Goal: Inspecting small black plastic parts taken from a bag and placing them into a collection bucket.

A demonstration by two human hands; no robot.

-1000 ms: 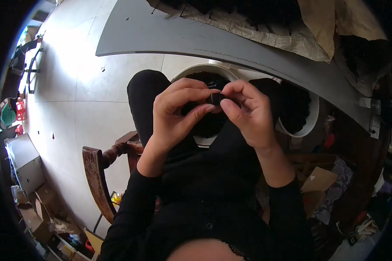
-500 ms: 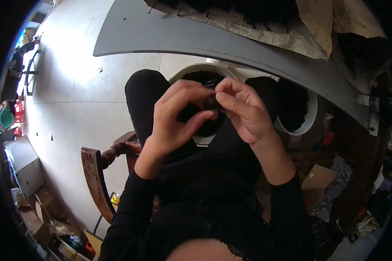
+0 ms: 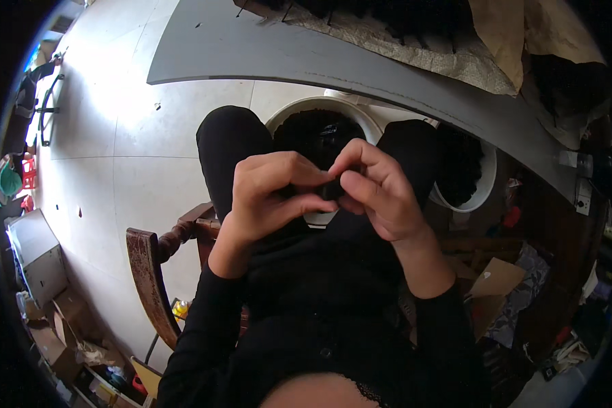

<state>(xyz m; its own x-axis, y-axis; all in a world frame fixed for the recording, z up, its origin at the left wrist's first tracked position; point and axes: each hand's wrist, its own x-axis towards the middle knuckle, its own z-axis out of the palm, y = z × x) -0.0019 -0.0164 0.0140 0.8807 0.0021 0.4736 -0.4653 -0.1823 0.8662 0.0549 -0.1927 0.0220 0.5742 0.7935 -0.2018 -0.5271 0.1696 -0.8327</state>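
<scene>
Chair arm (image 3: 151,275): worn wood. Left hand (image 3: 268,194): thumb and fingertips spaced; cannot tell whether the grip clamps anything. Small dark piece (image 3: 330,191): between both hands' fingertips, outline indistinct. White bucket (image 3: 371,122): beyond the hands, holding black material (image 3: 309,129). Right hand (image 3: 384,197): thumb and forefinger curled close; grip likewise unclear. Second bucket (image 3: 485,187): white, beside grey bench (image 3: 251,54).

With the clock face centred between the hands, the left hand (image 3: 268,194) is located at 9 o'clock and the right hand (image 3: 384,194) at 3. A filled bucket (image 3: 370,122) is positioned at 12, between the knees (image 3: 231,129); a second bucket (image 3: 488,178) is set farther out at 3, partly overlapped by the tabletop (image 3: 251,51). On the tabletop, a sheet (image 3: 455,64) is laid at 1. The chair armrest (image 3: 149,279) is found at 8, cartons (image 3: 75,309) beyond it.
</scene>
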